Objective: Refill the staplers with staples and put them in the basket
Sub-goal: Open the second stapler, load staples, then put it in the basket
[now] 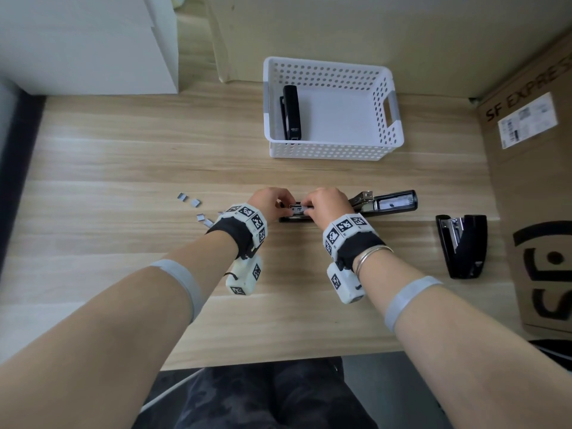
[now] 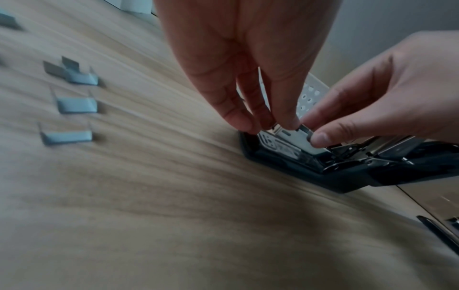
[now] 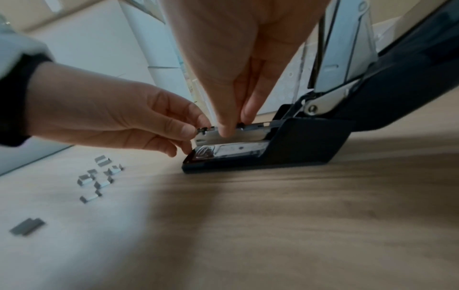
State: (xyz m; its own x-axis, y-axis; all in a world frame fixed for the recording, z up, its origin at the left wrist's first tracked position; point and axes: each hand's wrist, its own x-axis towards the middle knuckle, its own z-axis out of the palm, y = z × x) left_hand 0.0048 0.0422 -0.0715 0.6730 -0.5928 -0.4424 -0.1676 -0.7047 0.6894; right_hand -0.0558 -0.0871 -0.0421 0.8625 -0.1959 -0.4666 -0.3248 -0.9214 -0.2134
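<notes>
Both your hands pinch the metal staple rail of the opened black stapler (image 1: 383,204) on the counter (image 1: 123,168): left hand (image 1: 272,199), right hand (image 1: 328,201). Beyond it, the white basket (image 1: 332,150) holds one stapler (image 1: 291,113). Right: another stapler (image 1: 462,244). Left: loose staple strips (image 1: 195,202).

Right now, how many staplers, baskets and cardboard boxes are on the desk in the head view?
Staplers: 3 (stapler in basket, open stapler under both hands, stapler on the right)
Basket: 1 (white basket)
Cardboard box: 1 (SF Express box)
Total: 5
</notes>
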